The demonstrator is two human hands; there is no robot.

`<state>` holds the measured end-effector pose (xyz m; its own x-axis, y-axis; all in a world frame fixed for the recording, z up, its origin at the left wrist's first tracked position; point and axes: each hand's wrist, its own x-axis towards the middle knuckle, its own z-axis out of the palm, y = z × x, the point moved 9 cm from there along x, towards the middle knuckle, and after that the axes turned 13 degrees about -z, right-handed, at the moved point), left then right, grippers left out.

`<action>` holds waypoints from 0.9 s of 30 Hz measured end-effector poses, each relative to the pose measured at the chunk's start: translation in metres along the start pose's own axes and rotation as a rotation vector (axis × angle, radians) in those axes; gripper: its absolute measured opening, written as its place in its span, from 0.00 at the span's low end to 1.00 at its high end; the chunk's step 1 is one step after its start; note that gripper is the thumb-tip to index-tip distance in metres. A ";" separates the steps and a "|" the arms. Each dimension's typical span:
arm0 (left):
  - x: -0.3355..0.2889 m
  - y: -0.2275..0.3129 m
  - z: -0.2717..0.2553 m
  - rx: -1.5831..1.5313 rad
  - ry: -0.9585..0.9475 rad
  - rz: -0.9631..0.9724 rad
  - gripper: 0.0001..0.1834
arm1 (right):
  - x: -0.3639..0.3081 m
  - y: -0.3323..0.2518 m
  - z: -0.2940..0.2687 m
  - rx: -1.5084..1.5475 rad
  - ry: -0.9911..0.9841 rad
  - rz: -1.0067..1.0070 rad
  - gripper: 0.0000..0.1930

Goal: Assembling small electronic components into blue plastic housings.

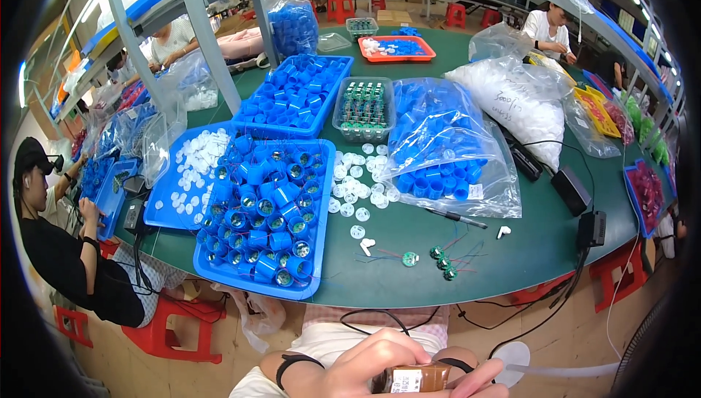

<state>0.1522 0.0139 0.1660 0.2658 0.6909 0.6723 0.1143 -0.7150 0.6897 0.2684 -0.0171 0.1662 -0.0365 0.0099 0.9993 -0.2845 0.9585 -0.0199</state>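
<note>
Close to my lap, at the lower edge, my left hand (369, 360) wraps its fingers over a small brown packet or container (431, 377) with a white label; its exact kind does not show. The fingers of my right hand (478, 382) are at its right end and seem to grip it, partly cut off by the picture's edge. On the green table (380, 274) ahead lie one round green circuit board (410, 259) with thin wires and a small cluster of similar boards (444, 263). Two white earbuds (367, 245) lie apart near them.
A blue tray (314, 281) of blue cups with boards inside stands at left, other blue trays behind. Loose transparent discs (358, 192), a bag of blue cups (438, 128), a white bag (511, 98) and a black power adapter (591, 228) surround the middle. Co-workers sit left and far right.
</note>
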 end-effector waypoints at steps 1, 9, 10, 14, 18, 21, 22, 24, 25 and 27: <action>0.002 -0.003 0.001 -0.015 -0.002 -0.031 0.15 | 0.001 0.003 -0.001 -0.008 -0.006 0.020 0.13; -0.006 -0.007 0.006 -0.136 0.105 -0.091 0.14 | 0.010 0.013 -0.002 -0.069 -0.042 0.171 0.10; -0.006 -0.006 0.006 -0.107 0.088 -0.084 0.14 | 0.009 0.014 0.001 -0.076 -0.044 0.173 0.10; -0.002 -0.006 0.009 -0.080 0.042 -0.122 0.13 | 0.002 0.001 0.006 -0.180 0.295 -0.029 0.12; -0.006 -0.010 0.006 -0.101 0.108 -0.151 0.14 | -0.008 0.003 0.040 -1.006 0.287 0.107 0.14; -0.005 -0.010 0.008 -0.078 0.026 -0.107 0.14 | -0.011 0.001 0.064 -2.187 0.049 0.389 0.13; -0.008 -0.011 0.008 -0.088 0.067 -0.086 0.14 | -0.016 0.000 0.061 -2.182 0.047 0.389 0.13; -0.010 -0.012 0.005 -0.104 0.107 -0.066 0.14 | -0.017 0.000 0.058 -1.994 0.062 0.262 0.12; -0.010 -0.013 0.004 -0.109 0.111 -0.083 0.14 | -0.018 0.003 0.062 -1.994 0.060 0.262 0.12; -0.011 -0.015 0.009 -0.115 0.111 -0.099 0.15 | 0.004 0.015 0.063 -2.254 0.098 0.368 0.10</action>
<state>0.1558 0.0160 0.1460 0.1504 0.7691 0.6212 0.0228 -0.6308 0.7756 0.2041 -0.0209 0.1682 0.2335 0.1428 0.9618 0.8947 -0.4189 -0.1550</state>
